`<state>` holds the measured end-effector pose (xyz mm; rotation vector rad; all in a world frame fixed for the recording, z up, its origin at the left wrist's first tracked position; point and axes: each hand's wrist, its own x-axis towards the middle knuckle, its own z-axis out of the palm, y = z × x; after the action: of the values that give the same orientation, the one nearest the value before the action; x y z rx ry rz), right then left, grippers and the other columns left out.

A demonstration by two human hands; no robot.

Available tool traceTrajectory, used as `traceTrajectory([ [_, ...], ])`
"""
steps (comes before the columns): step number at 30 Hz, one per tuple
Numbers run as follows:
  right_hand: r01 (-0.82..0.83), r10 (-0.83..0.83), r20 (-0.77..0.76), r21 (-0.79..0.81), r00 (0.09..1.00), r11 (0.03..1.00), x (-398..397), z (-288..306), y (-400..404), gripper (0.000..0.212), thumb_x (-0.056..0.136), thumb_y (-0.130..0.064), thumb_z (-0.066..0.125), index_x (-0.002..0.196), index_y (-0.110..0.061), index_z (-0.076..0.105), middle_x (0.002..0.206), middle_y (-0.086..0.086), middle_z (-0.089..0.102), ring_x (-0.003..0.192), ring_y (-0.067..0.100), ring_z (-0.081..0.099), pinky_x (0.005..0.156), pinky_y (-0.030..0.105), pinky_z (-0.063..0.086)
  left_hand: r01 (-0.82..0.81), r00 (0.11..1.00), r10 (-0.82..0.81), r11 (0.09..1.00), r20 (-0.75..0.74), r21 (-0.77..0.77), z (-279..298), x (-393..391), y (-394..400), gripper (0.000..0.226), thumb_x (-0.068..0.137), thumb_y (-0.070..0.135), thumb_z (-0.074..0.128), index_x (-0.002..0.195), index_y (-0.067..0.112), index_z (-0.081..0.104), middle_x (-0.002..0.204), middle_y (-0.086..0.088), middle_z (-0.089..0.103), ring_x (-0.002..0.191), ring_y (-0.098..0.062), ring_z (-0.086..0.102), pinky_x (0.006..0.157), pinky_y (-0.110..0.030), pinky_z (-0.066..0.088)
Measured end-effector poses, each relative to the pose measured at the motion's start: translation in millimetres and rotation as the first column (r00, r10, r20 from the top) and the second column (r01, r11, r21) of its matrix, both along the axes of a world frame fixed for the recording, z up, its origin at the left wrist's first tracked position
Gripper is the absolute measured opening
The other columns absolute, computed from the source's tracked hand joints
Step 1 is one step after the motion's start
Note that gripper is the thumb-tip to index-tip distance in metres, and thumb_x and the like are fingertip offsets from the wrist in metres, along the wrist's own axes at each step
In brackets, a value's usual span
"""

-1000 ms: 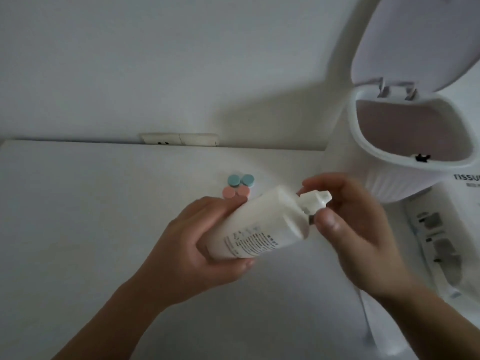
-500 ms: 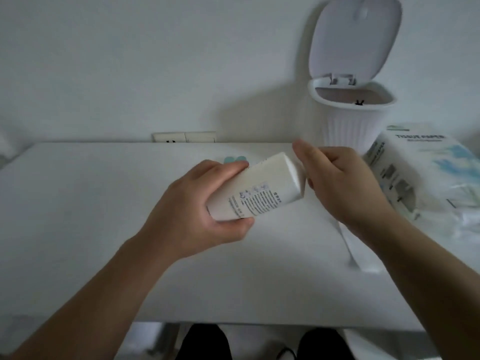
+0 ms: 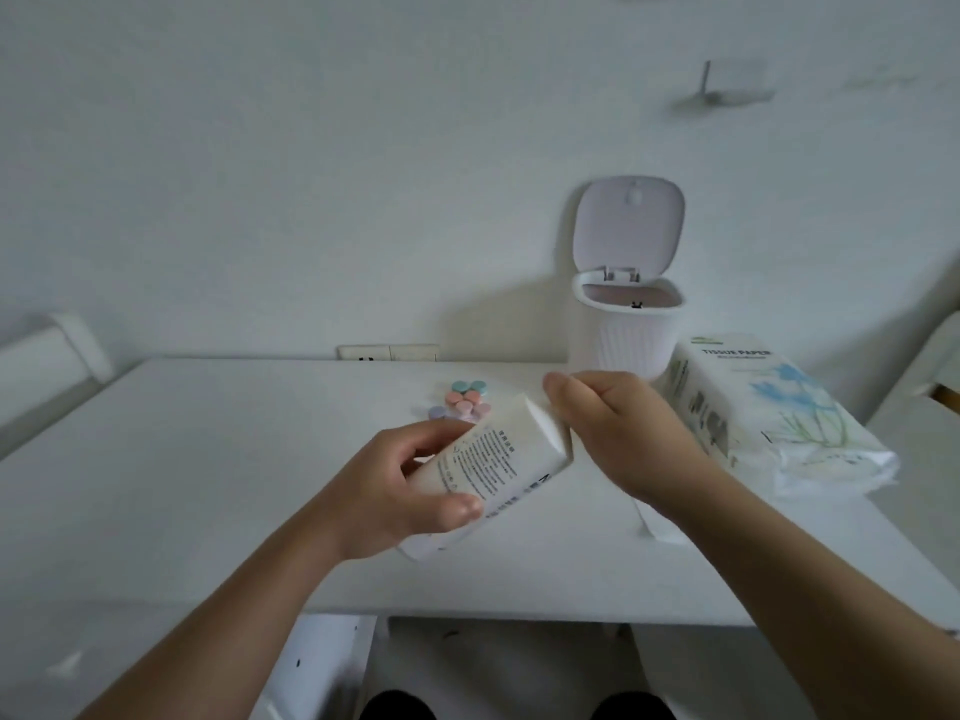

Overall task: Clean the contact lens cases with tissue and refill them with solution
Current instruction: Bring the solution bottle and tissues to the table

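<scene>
View pulled back; lens cases now visible behind bottle.

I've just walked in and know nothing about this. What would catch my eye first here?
Two hands in the middle: the left hand grips a white bottle tilted over the white table, while the right hand curls at its top end, hiding the cap. Behind the bottle sit small pastel lens cases. At the back right stand a little white bin with its lid up and a pack of tissue paper.
</scene>
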<state>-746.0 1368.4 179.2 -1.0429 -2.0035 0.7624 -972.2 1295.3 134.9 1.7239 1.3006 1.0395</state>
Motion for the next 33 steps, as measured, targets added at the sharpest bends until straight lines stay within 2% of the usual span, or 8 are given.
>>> traceTrajectory([
  [5, -0.159, 0.160, 0.062, -0.015, 0.985, 0.987, 15, -3, 15, 0.042, 0.096, -0.047, 0.050, 0.069, -0.016, 0.043, 0.058, -0.015, 0.040, 0.053, 0.003, 0.036, 0.052, 0.017, 0.034, 0.018, 0.999, -0.018, 1.000, -0.052, -0.002, 3, -13, 14, 0.059, 0.066, 0.042, 0.083, 0.122, 0.047, 0.066, 0.125, 0.023, 0.067, 0.111, -0.005, 0.068, 0.078, -0.017, 0.055],
  [8, -0.263, 0.276, 0.076, -0.145, 0.958, 0.954, 30, -3, 34, 0.019, 0.086, -0.046, 0.065, 0.093, -0.029, 0.062, 0.075, -0.006, 0.056, 0.069, 0.011, 0.052, 0.065, 0.030, 0.047, -0.002, 0.994, 0.001, 1.000, -0.107, -0.014, 4, -24, 31, 0.063, 0.064, 0.043, 0.083, 0.124, 0.050, 0.063, 0.124, 0.024, 0.067, 0.108, -0.005, 0.069, 0.078, -0.022, 0.058],
  [11, -0.261, 0.259, -0.036, -0.195, 0.965, 0.945, 30, -6, 54, 0.037, 0.078, -0.047, 0.074, 0.111, -0.033, 0.066, 0.087, -0.003, 0.069, 0.075, 0.017, 0.067, 0.072, 0.031, 0.056, -0.032, 0.989, 0.027, 0.999, -0.145, -0.030, -1, -30, 52, 0.069, 0.062, 0.045, 0.084, 0.127, 0.053, 0.060, 0.119, 0.018, 0.069, 0.105, -0.006, 0.069, 0.077, -0.031, 0.063],
  [16, -0.061, 0.053, -0.060, -0.141, 0.997, 0.988, 6, -22, 81, 0.030, 0.093, -0.038, 0.065, 0.079, -0.012, 0.069, 0.066, 0.008, 0.071, 0.052, 0.015, 0.062, 0.056, 0.027, 0.052, -0.059, 0.990, 0.052, 0.997, -0.132, -0.049, -18, -34, 82, 0.076, 0.060, 0.043, 0.087, 0.129, 0.055, 0.059, 0.120, 0.019, 0.066, 0.107, -0.004, 0.066, 0.070, -0.032, 0.063],
  [19, -0.138, 0.127, -0.065, -0.206, 0.990, 0.969, 6, -28, 93, 0.006, 0.090, -0.022, 0.072, 0.087, -0.017, 0.071, 0.074, 0.005, 0.073, 0.062, 0.014, 0.067, 0.062, 0.025, 0.056, -0.062, 0.992, 0.063, 0.998, -0.112, 0.008, -29, -37, 92, 0.075, 0.061, 0.039, 0.087, 0.130, 0.049, 0.061, 0.127, 0.024, 0.064, 0.116, 0.000, 0.063, 0.085, -0.028, 0.061],
  [23, -0.202, 0.202, -0.023, -0.202, 0.979, 0.958, 4, -33, 103, 0.027, 0.082, -0.033, 0.078, 0.108, -0.035, 0.070, 0.100, -0.009, 0.073, 0.088, 0.012, 0.070, 0.079, 0.026, 0.060, -0.054, 0.993, 0.062, 0.995, -0.101, 0.082, -40, -41, 97, 0.075, 0.063, 0.036, 0.086, 0.133, 0.040, 0.061, 0.135, 0.025, 0.061, 0.125, 0.003, 0.057, 0.094, -0.012, 0.049],
  [29, -0.098, 0.098, 0.001, -0.084, 0.995, 0.992, -11, -34, 106, 0.029, 0.091, -0.044, 0.063, 0.074, -0.022, 0.070, 0.058, 0.004, 0.067, 0.047, 0.008, 0.056, 0.052, 0.022, 0.050, -0.068, 0.993, 0.078, 0.991, -0.085, 0.113, -40, -43, 101, 0.073, 0.062, 0.036, 0.086, 0.128, 0.049, 0.061, 0.125, 0.021, 0.066, 0.116, -0.002, 0.064, 0.085, -0.011, 0.051],
  [33, -0.205, 0.196, -0.080, -0.120, 0.977, 0.971, -4, -31, 108, 0.008, 0.085, -0.032, 0.074, 0.092, -0.031, 0.074, 0.075, 0.005, 0.069, 0.062, 0.017, 0.064, 0.064, 0.024, 0.055, -0.060, 0.998, 0.062, 0.996, -0.027, 0.071, -44, -41, 102, 0.071, 0.062, 0.035, 0.086, 0.127, 0.049, 0.061, 0.127, 0.022, 0.065, 0.115, -0.002, 0.064, 0.083, -0.016, 0.055],
])
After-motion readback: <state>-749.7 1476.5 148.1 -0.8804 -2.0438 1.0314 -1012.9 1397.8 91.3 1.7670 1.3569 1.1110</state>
